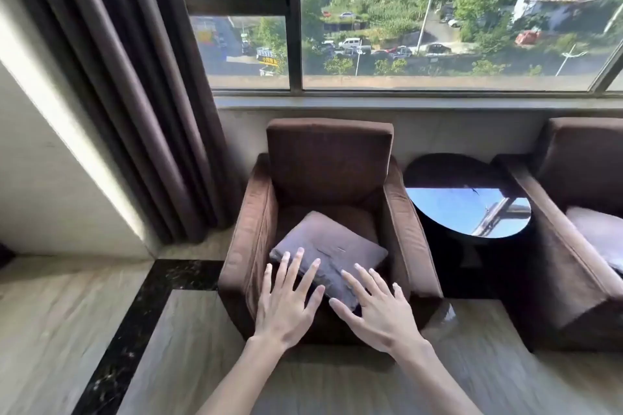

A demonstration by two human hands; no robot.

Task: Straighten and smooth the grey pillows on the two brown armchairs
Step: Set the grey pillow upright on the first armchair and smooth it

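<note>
A grey pillow lies flat and turned at an angle on the seat of the left brown armchair. My left hand and my right hand reach out side by side over the pillow's near edge, fingers spread, holding nothing. Whether the fingertips touch the fabric is unclear. At the right edge of the view stands the second brown armchair, and a second grey pillow on its seat is partly cut off by the frame.
A round black glossy side table stands between the two chairs. Dark curtains hang to the left of the window behind the chairs. The floor has light tiles with a black border strip.
</note>
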